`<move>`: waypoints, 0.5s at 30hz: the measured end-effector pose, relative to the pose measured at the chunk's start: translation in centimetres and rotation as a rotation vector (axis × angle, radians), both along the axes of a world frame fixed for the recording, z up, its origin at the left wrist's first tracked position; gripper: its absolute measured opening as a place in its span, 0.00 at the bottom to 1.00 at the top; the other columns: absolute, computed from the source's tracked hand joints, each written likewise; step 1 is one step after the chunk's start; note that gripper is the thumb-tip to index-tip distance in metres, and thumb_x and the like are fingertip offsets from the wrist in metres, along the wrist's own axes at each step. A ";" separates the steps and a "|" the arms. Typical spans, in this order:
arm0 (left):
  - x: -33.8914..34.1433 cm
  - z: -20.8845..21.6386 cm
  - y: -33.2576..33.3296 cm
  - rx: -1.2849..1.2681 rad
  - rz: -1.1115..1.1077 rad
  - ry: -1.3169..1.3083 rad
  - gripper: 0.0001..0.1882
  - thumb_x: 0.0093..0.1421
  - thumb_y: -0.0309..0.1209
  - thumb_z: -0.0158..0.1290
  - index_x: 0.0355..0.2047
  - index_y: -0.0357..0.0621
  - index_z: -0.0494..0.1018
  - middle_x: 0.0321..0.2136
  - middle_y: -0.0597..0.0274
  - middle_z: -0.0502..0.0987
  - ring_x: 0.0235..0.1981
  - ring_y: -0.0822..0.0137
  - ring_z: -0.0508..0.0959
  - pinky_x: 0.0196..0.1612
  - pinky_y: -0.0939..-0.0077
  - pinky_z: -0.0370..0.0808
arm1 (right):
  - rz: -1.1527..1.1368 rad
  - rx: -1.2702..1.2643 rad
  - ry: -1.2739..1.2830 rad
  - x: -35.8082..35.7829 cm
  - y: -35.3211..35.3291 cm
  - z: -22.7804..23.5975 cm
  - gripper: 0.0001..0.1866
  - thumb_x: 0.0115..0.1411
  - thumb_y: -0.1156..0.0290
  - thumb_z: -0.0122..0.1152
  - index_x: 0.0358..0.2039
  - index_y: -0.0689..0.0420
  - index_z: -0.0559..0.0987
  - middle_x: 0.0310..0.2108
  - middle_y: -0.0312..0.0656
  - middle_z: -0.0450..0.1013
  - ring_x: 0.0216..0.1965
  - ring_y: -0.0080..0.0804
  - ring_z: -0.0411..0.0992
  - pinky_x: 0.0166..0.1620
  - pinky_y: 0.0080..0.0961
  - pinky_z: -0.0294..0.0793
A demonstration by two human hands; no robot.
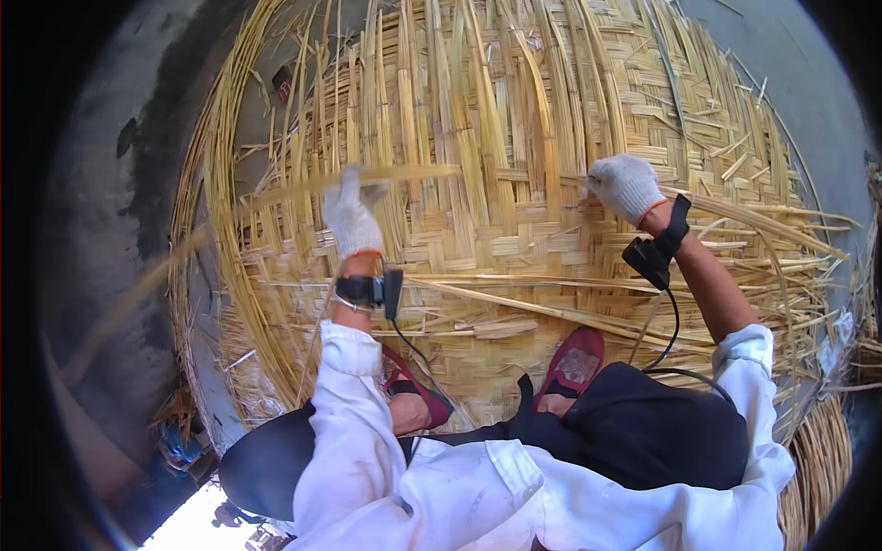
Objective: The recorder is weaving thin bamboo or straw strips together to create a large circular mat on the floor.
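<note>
**Left hand (351, 220) and right hand (627, 186) out front, well apart**

Both gloved. Left's kinda blurry, can't make out the grip; left forearm (352, 318) runs nearly straight ahead. Right's curled, right forearm (717, 286) angling inward.

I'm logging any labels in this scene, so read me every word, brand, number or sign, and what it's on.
No text I can read for certain.
Small dark object with a red mark, upper left among the loose yellow strips: too small to read.
Blue scraps, lower left: too blurred to tell whether they're printed.
</note>
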State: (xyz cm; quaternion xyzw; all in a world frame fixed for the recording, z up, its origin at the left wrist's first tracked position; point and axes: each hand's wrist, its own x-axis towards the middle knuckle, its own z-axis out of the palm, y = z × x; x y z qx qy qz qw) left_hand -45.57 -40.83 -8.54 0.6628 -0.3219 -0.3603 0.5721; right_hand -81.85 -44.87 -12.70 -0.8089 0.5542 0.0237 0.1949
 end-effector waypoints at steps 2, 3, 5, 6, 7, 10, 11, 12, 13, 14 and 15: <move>4.0 -4.7 3.6 -0.068 0.229 0.277 0.18 0.61 0.39 0.50 0.39 0.34 0.70 0.31 0.54 0.76 0.30 0.65 0.78 0.30 0.72 0.77 | 0.017 -0.062 0.017 1.8 0.2 -0.5 0.11 0.51 0.60 0.55 0.23 0.53 0.79 0.23 0.47 0.74 0.27 0.49 0.74 0.31 0.41 0.73; 4.0 -5.2 4.5 -0.065 0.223 0.283 0.18 0.61 0.39 0.50 0.39 0.34 0.70 0.31 0.54 0.76 0.30 0.65 0.78 0.30 0.72 0.77 | -0.015 -0.077 -0.089 1.7 0.2 -0.9 0.11 0.50 0.60 0.55 0.22 0.53 0.79 0.22 0.46 0.74 0.26 0.48 0.74 0.31 0.41 0.73; 3.6 -6.0 5.9 0.446 0.310 0.430 0.16 0.61 0.40 0.48 0.36 0.38 0.73 0.31 0.53 0.76 0.30 0.62 0.78 0.29 0.70 0.76 | -0.075 -0.050 -0.239 1.2 -0.3 -0.7 0.11 0.50 0.59 0.57 0.21 0.52 0.79 0.21 0.46 0.74 0.26 0.47 0.73 0.30 0.39 0.73; 2.0 -4.9 5.4 0.449 0.303 0.436 0.16 0.61 0.40 0.48 0.36 0.38 0.73 0.31 0.53 0.76 0.30 0.62 0.78 0.29 0.70 0.76 | -0.080 -0.050 -0.231 0.7 -0.6 -0.3 0.11 0.50 0.59 0.57 0.21 0.52 0.79 0.21 0.46 0.74 0.26 0.47 0.73 0.30 0.39 0.73; -0.9 -3.1 4.5 0.540 0.076 0.183 0.15 0.61 0.40 0.49 0.34 0.39 0.74 0.32 0.53 0.77 0.30 0.60 0.79 0.30 0.69 0.76 | -0.062 -0.054 -0.209 -0.2 -0.8 -0.2 0.10 0.50 0.60 0.58 0.21 0.53 0.79 0.21 0.44 0.74 0.25 0.45 0.73 0.29 0.37 0.72; -3.0 -3.8 2.6 0.064 -0.386 -0.926 0.10 0.57 0.36 0.51 0.33 0.43 0.77 0.32 0.54 0.79 0.33 0.58 0.78 0.40 0.70 0.74 | -0.040 -0.037 -0.228 -1.5 -1.1 -0.2 0.12 0.51 0.59 0.57 0.20 0.53 0.79 0.19 0.43 0.73 0.23 0.43 0.73 0.26 0.34 0.71; -3.5 -4.4 1.7 -0.154 -0.448 -1.156 0.10 0.56 0.34 0.52 0.34 0.43 0.77 0.31 0.55 0.78 0.35 0.58 0.78 0.42 0.69 0.73 | -0.039 -0.034 -0.258 -1.1 -1.2 -0.9 0.13 0.51 0.58 0.57 0.20 0.53 0.79 0.18 0.44 0.72 0.22 0.43 0.73 0.26 0.35 0.71; -4.2 -5.3 1.1 -0.158 -0.605 -1.282 0.10 0.55 0.34 0.52 0.32 0.44 0.77 0.30 0.54 0.78 0.35 0.58 0.77 0.42 0.67 0.72 | -0.052 -0.026 -0.321 -1.8 -1.1 -2.8 0.15 0.51 0.56 0.54 0.19 0.54 0.78 0.18 0.47 0.72 0.21 0.46 0.72 0.24 0.38 0.70; -3.2 -5.1 0.7 -0.166 -0.745 -1.449 0.09 0.55 0.35 0.52 0.31 0.45 0.77 0.29 0.54 0.78 0.36 0.58 0.77 0.42 0.65 0.72 | -0.015 -0.138 -0.358 -1.2 -1.0 -4.1 0.16 0.51 0.56 0.54 0.18 0.54 0.78 0.19 0.47 0.72 0.21 0.46 0.72 0.25 0.38 0.69; -2.2 -5.3 0.5 0.020 -0.763 -1.404 0.09 0.54 0.36 0.52 0.30 0.46 0.77 0.29 0.55 0.78 0.35 0.57 0.77 0.40 0.64 0.72 | -0.021 -0.138 -0.438 -0.2 -0.8 -4.1 0.16 0.51 0.55 0.55 0.18 0.53 0.78 0.18 0.46 0.72 0.22 0.46 0.72 0.26 0.38 0.70; -1.7 -5.4 0.2 0.217 -0.776 -1.364 0.09 0.53 0.37 0.53 0.28 0.47 0.78 0.29 0.55 0.78 0.34 0.56 0.76 0.39 0.64 0.71 | -0.053 -0.131 -0.424 0.4 -0.7 -3.7 0.15 0.51 0.55 0.55 0.18 0.52 0.78 0.18 0.46 0.72 0.23 0.46 0.72 0.27 0.38 0.70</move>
